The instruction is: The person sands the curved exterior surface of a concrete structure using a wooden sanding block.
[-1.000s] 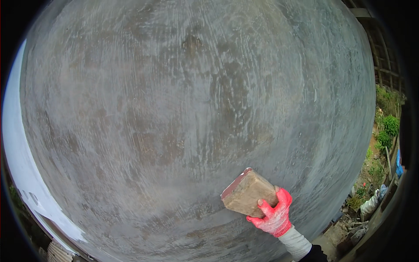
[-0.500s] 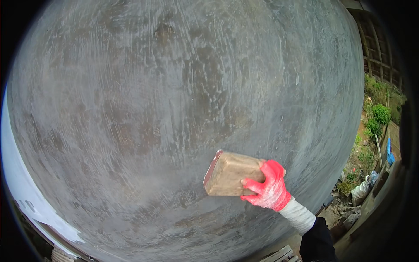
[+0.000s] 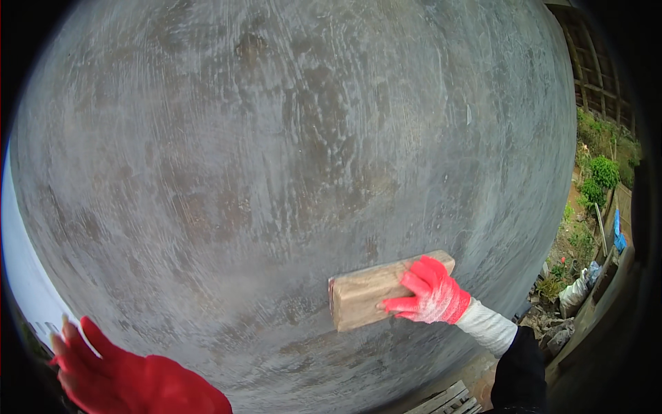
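Observation:
A broad grey plastered wall (image 3: 262,172) with streaks and darker patches fills most of the view. My right hand (image 3: 431,293), in a red and white glove, is closed around a wooden sanding block (image 3: 372,290) low on the wall. A thin reddish layer shows at the block's left end; its face toward the wall is hidden. At the lower left, my left hand (image 3: 93,366) is raised, with red covering it and fingertips bare. Its thumb stands away from the fingers, and it holds nothing.
Pale wooden slats (image 3: 448,400) lie below the wall. On the right are green shrubs (image 3: 600,181), a white sack (image 3: 574,295), blue sheeting (image 3: 618,231) and a timber-framed structure (image 3: 596,69). A white surface (image 3: 31,255) borders the wall at the left.
My left hand has come into view at the lower left. The sanding block has turned to a flatter angle and sits slightly lower and right, still in my right hand.

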{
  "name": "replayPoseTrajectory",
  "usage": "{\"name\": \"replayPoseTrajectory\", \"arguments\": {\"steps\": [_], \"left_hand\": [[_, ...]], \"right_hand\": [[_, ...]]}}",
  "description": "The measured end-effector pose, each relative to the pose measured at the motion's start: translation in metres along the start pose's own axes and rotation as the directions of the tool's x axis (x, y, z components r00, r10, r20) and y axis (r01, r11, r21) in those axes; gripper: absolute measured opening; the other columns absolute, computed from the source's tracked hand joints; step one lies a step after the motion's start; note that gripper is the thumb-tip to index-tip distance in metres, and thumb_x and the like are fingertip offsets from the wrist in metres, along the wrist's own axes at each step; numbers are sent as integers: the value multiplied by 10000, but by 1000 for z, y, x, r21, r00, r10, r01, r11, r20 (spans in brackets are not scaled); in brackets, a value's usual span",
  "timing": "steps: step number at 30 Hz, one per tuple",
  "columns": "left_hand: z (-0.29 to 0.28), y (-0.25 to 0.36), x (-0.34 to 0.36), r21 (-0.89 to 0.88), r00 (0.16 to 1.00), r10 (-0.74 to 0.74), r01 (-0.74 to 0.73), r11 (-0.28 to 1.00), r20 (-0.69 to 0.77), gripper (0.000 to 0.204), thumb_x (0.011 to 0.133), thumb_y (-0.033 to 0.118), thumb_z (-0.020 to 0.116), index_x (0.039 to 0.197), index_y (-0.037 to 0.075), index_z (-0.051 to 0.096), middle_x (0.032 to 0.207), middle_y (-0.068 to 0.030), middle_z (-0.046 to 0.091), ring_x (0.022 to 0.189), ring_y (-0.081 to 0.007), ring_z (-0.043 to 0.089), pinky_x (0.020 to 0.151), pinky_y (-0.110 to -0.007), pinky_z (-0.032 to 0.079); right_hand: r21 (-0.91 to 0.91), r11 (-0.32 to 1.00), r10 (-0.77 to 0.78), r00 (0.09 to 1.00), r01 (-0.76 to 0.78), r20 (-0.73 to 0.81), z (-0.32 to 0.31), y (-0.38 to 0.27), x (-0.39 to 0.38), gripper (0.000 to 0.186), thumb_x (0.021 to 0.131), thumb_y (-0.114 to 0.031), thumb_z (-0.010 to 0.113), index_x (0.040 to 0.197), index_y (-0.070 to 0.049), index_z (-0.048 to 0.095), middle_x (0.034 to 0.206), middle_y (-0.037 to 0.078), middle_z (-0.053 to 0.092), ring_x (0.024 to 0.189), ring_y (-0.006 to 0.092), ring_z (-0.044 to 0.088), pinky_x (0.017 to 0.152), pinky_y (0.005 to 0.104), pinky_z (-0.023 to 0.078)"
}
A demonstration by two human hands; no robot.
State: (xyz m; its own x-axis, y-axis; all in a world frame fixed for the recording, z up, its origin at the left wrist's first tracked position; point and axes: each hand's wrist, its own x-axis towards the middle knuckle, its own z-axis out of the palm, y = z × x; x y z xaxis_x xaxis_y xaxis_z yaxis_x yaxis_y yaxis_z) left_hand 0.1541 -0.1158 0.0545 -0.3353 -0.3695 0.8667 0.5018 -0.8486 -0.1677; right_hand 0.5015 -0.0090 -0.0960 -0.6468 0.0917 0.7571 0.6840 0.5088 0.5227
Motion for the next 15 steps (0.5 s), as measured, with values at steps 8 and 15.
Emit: {"name": "replayPoseTrajectory", "arguments": {"steps": [8,15], "left_hand": [[7,-104,-59,558,922,-223,9,830,316,492,1004,137,393,1467,-24,360,1532,-172,358,1423,-306,330,1171,-415,231],[20,-109,-73,516,934,-160,-30,856,320,530,989,171,396,1449,-81,328,1524,-246,326,1416,-402,309,1163,-492,234]], "right_hand": [[23,852,509,819,-522,-263,-32,44,89,928,502,-328,912,1354,-196,566,1412,240,348,1228,465,437,986,529,414],[-47,964,-258,963,262,73,20,-13,-32,533,655,-433,816,1159,-352,659,1194,103,487,966,289,560,811,485,516]]}}
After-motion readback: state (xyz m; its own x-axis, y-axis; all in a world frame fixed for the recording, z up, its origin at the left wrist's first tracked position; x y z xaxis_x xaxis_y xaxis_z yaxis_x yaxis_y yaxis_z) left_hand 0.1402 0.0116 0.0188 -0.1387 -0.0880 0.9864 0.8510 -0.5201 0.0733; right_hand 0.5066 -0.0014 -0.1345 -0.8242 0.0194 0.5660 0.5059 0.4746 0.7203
